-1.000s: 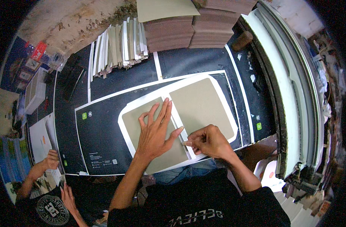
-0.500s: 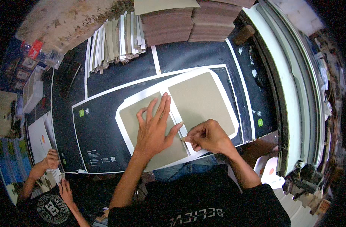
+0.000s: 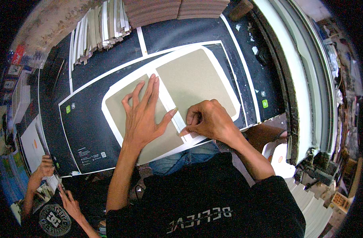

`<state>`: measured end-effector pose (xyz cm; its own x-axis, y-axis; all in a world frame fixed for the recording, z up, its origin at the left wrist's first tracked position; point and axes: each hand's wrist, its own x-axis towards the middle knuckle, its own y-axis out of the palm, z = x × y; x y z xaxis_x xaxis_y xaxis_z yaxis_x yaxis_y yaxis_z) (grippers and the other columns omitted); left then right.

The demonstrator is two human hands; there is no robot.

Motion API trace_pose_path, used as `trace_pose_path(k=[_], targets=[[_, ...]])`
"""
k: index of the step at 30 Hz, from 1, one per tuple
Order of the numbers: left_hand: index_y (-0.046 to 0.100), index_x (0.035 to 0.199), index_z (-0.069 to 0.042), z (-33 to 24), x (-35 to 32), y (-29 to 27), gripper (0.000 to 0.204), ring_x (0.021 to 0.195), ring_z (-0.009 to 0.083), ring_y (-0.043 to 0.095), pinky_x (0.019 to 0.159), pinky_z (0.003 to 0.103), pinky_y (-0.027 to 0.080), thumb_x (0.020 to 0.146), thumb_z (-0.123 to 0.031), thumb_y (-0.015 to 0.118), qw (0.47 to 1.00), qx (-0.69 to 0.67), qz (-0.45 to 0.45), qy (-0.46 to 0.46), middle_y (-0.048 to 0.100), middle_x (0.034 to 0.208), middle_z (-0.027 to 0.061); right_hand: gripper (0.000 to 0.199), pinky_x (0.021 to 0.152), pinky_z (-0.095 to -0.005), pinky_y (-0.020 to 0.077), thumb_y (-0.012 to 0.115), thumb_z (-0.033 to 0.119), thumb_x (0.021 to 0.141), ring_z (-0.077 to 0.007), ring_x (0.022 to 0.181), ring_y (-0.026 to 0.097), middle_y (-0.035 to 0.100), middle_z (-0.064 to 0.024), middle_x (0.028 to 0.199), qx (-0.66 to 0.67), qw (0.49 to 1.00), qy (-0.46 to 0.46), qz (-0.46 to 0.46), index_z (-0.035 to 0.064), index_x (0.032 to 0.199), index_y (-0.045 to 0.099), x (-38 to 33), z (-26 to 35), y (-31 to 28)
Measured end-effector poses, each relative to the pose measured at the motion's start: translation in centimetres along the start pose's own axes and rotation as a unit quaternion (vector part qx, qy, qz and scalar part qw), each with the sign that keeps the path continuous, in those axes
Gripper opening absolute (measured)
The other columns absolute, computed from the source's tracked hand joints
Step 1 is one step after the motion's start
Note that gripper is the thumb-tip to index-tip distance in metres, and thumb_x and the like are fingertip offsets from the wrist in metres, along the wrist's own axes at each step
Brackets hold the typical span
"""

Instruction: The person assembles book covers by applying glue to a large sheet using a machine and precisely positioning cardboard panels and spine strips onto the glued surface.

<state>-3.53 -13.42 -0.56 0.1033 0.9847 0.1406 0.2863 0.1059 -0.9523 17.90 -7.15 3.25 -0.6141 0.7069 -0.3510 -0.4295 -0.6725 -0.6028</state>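
Cluttered workshop shelving curves round the right and far edges, and across the middle lies a large black printed sheet with white borders, spread flat over the work surface. Stacks of brown cardboard boards sit at the far edge, with a fanned row of white-edged board pieces to their left. On the black sheet rest two grey-green rectangular boards with rounded white margins: the right board lies bare and flat, seemingly already set in place, while the left board is held down under the person's left hand, fingers spread wide and palm pressed flat on it. Between the two boards runs a narrow white strip, and at its near end the right hand is curled, fingertips pressed together as if pinching or rubbing down that strip's end; exactly what it grips is too small to tell. Judging by this, both boards are positioned and the middle strip is being seated; the surrounding white margins look unfolded, so wrapping the edges appears to remain. At near left another person's hands handle small printed papers.
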Motion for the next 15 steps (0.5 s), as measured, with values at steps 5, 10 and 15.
trace_pose_path(k=[5,10,15], targets=[[0.025,0.157,-0.007,0.13,-0.22,0.22,0.096,0.141,0.0352,0.033,0.112,0.053,0.020,0.081,-0.041,0.072,1.000,-0.003,-0.007,-0.010,0.028,0.163,0.0084,0.022,0.055,-0.0308,0.0527,0.089,0.014,0.069,-0.0189,0.058,0.068,0.071,-0.0118,0.066,0.004,1.000,-0.009,0.016,0.0009,0.072,0.071,0.25,0.23,-0.09],[0.027,0.155,-0.003,-0.01,-0.01,0.13,0.094,0.142,0.0373,0.031,0.112,0.054,0.020,0.083,-0.043,0.071,1.000,-0.005,0.005,-0.004,0.028,0.162,0.0130,0.019,0.057,-0.0305,0.0550,0.088,0.009,0.069,-0.0189,0.060,0.069,0.071,-0.0119,0.066,0.020,0.999,0.014,0.030,0.0005,0.072,0.071,0.55,0.06,0.21],[0.027,0.156,-0.003,-0.19,-0.07,0.02,0.093,0.141,0.0375,0.031,0.111,0.054,0.021,0.084,-0.044,0.071,1.000,0.010,0.007,-0.006,0.028,0.162,0.0132,0.020,0.057,-0.0304,0.0553,0.089,0.008,0.068,-0.0183,0.061,0.069,0.070,-0.0120,0.066,0.012,1.000,0.005,0.024,0.0005,0.072,0.071,0.67,-0.18,0.49]])
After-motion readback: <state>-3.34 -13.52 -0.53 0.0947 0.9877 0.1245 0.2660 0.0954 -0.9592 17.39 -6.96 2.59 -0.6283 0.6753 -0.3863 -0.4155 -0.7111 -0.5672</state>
